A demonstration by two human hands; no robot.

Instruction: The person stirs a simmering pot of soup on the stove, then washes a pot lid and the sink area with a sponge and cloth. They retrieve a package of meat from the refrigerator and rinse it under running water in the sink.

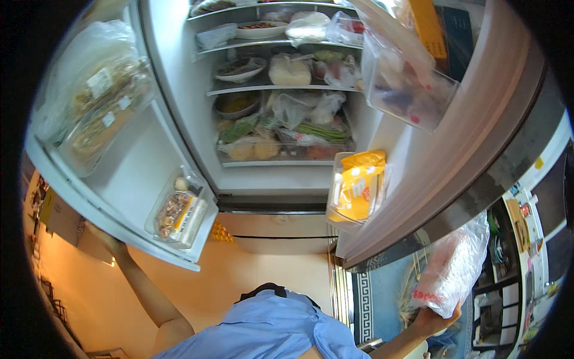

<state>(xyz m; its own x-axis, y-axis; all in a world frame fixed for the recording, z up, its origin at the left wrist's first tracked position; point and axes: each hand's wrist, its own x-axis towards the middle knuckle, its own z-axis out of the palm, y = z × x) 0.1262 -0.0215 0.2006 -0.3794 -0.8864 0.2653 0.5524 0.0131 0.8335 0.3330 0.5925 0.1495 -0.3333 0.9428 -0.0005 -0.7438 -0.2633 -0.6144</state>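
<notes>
A two-door refrigerator stands open before me. My left hand (pixel 106 238) is at the outer edge of the left refrigerator door (pixel 134 130); part of the hand is hidden and its grip is unclear. Off to the right, my right hand (pixel 437 321) holds a clear plastic bag (pixel 455 264) from below, outside the right refrigerator door (pixel 475 148). The bag bears red print at its lower end, and its pale pinkish contents are hard to make out.
Food bags, bowls and dishes crowd the refrigerator shelves (pixel 278 89). Vegetables fill the lower drawer (pixel 287 155). A yellow packet (pixel 358 186) sits in the right door bin, and packaged food (pixel 177 215) in the left one. A blue patterned mat (pixel 381 296) and kitchen shelving (pixel 497 287) lie right.
</notes>
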